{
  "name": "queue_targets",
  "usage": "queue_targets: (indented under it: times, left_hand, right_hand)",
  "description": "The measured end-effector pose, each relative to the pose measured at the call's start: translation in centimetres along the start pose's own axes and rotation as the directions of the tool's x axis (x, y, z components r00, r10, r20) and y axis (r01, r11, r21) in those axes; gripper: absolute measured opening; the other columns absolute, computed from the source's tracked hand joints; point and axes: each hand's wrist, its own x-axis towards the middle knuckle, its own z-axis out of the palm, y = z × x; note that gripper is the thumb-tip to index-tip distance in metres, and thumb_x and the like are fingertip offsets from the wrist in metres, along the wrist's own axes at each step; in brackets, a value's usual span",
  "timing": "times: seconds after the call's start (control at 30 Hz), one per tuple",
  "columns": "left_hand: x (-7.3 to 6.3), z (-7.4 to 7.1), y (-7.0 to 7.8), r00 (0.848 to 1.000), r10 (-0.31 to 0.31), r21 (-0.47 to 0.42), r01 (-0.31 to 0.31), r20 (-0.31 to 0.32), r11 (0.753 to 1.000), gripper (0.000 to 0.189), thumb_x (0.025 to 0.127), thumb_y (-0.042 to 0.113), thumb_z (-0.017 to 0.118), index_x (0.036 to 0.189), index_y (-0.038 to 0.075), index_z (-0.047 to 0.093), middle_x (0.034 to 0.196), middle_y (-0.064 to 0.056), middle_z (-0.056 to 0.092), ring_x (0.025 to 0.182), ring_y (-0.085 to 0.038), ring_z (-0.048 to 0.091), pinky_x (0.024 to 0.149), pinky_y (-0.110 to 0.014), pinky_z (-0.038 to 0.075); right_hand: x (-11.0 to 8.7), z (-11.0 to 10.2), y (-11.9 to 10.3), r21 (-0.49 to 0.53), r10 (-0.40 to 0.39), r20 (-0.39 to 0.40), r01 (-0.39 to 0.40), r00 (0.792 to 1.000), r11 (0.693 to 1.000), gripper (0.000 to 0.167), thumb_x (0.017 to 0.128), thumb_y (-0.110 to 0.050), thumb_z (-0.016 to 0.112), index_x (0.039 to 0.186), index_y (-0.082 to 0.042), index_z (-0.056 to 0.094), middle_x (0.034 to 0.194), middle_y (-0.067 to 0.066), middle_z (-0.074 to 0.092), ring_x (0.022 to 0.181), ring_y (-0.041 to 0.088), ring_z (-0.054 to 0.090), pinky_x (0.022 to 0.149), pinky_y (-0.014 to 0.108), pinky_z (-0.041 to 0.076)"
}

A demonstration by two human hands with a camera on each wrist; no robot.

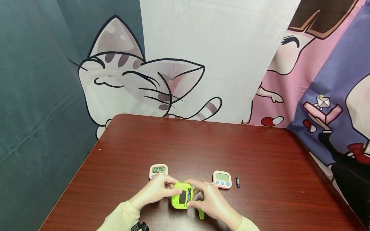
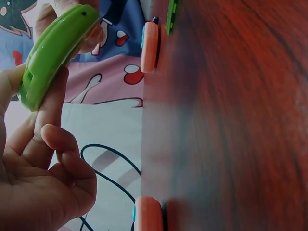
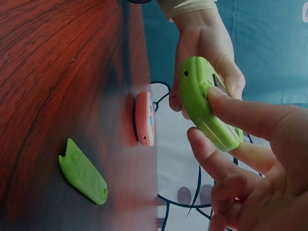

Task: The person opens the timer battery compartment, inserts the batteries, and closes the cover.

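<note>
A green device (image 1: 182,195) is held just above the tabletop (image 1: 162,141), between both hands, with its rear face turned up and its battery slot uncovered. It is pinched at one side by the left hand (image 1: 156,190), whose thumb is laid across the back near the dark panel (image 1: 182,199) and whose fingers are set beneath; the opposite rim is gripped by the right hand (image 1: 212,199), with thumb and fingers parted only by the width of the casing. A battery (image 1: 189,194) is seen in the slot; whether it is fully seated cannot be told. The casing looks like thin, hard plastic, so it can be judged light, stiff and rather slippery along its glossy, rounded edge. It is best held by the rims, with support given from below and the slot left free of fingers. More care is probably called for by the green cover (image 3: 83,173), which lies loose on the tabletop beside the right hand: its small tabs could be snapped if it is bent, so it is better lifted by its long edges.
</note>
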Motion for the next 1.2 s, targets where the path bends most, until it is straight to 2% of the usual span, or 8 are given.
queue_targets:
  times: [0.2, 0.33, 0.47, 0.63, 0.73, 0.87, 1.0, 1.2]
  left_hand:
    - [-0.1, 0.0, 0.0, 1.0, 0.0, -0.008, 0.0, -0.005, 1.0, 0.013, 0.084, 0.02, 0.071, 0.091, 0.009, 0.074, 0.064, 0.009, 0.058, 0.053, 0.003, 0.043, 0.049, -0.016, 0.035]
    - [-0.1, 0.0, 0.0, 1.0, 0.004, -0.003, -0.004, -0.005, 1.0, 0.013, 0.084, 0.02, 0.071, 0.089, 0.009, 0.074, 0.063, 0.009, 0.057, 0.053, 0.003, 0.044, 0.05, -0.016, 0.036]
    - [-0.2, 0.1, -0.2, 1.0, -0.003, 0.009, 0.003, -0.014, 1.0, 0.014, 0.084, 0.02, 0.071, 0.09, 0.007, 0.074, 0.064, 0.01, 0.058, 0.055, 0.003, 0.045, 0.05, -0.016, 0.037]
    - [-0.3, -0.1, -0.4, 0.999, -0.024, 0.019, 0.025, -0.035, 1.0, 0.017, 0.084, 0.021, 0.072, 0.093, 0.006, 0.074, 0.064, 0.011, 0.058, 0.055, 0.003, 0.046, 0.05, -0.016, 0.039]
    - [-0.3, -0.1, -0.4, 0.999, -0.022, 0.025, 0.023, -0.036, 0.999, 0.018, 0.084, 0.022, 0.071, 0.093, 0.006, 0.074, 0.063, 0.012, 0.056, 0.054, 0.004, 0.045, 0.05, -0.016, 0.037]
    - [-0.3, -0.1, -0.3, 0.999, -0.027, 0.02, 0.028, -0.031, 0.999, 0.018, 0.084, 0.021, 0.071, 0.093, 0.006, 0.074, 0.062, 0.012, 0.054, 0.054, 0.004, 0.043, 0.049, -0.016, 0.035]
    - [-0.3, 0.0, -0.3, 0.998, -0.046, 0.02, 0.047, -0.033, 0.999, 0.019, 0.084, 0.021, 0.071, 0.094, 0.006, 0.074, 0.062, 0.012, 0.053, 0.053, 0.004, 0.042, 0.049, -0.015, 0.034]
    - [-0.3, -0.1, -0.2, 0.998, -0.056, 0.02, 0.056, -0.033, 0.998, 0.019, 0.084, 0.022, 0.071, 0.094, 0.006, 0.074, 0.063, 0.011, 0.054, 0.053, 0.003, 0.042, 0.049, -0.015, 0.034]
  right_hand:
    - [-0.2, -0.3, 0.0, 0.054, -0.002, 0.001, 0.002, 1.0, 0.999, 0.055, 0.07, -0.027, 0.082, 0.122, -0.02, 0.063, 0.073, -0.015, 0.065, 0.063, 0.003, 0.048, 0.059, 0.015, 0.036]
    - [-0.4, -0.3, 0.7, 0.076, -0.026, 0.01, 0.025, 1.0, 0.997, 0.06, 0.073, -0.031, 0.08, 0.126, -0.012, 0.06, 0.076, -0.012, 0.065, 0.059, 0.001, 0.045, 0.057, 0.014, 0.038]
    - [-0.9, -0.2, 1.8, -0.031, -0.121, -0.005, 0.121, 0.993, 0.992, 0.06, 0.072, -0.037, 0.078, 0.122, -0.009, 0.062, 0.08, -0.011, 0.066, 0.065, 0.004, 0.048, 0.062, 0.013, 0.038]
    - [-1.5, 0.0, 2.8, -0.24, -0.289, -0.007, 0.28, 0.957, 0.93, 0.049, 0.069, -0.043, 0.076, 0.106, -0.011, 0.069, 0.083, -0.01, 0.065, 0.075, 0.005, 0.05, 0.068, 0.015, 0.039]
    - [-1.7, 0.1, 3.0, -0.32, -0.263, 0.042, 0.262, 0.964, 0.91, 0.055, 0.066, -0.047, 0.077, 0.106, -0.01, 0.07, 0.086, -0.009, 0.064, 0.078, 0.005, 0.049, 0.071, 0.02, 0.041]
    - [-2.1, 0.2, 3.1, -0.373, -0.163, 0.115, 0.195, 0.98, 0.907, 0.065, 0.061, -0.049, 0.079, 0.112, -0.009, 0.069, 0.089, -0.008, 0.062, 0.08, 0.005, 0.047, 0.072, 0.024, 0.043]
    - [-2.2, 0.2, 3.0, -0.371, -0.104, 0.158, 0.156, 0.982, 0.915, 0.069, 0.059, -0.047, 0.081, 0.114, -0.008, 0.067, 0.09, -0.008, 0.058, 0.081, 0.004, 0.045, 0.073, 0.023, 0.043]
    - [-2.3, 0.3, 2.9, -0.371, -0.069, 0.196, 0.139, 0.978, 0.918, 0.071, 0.057, -0.042, 0.083, 0.117, -0.007, 0.065, 0.091, -0.01, 0.05, 0.083, 0.006, 0.045, 0.073, 0.025, 0.042]
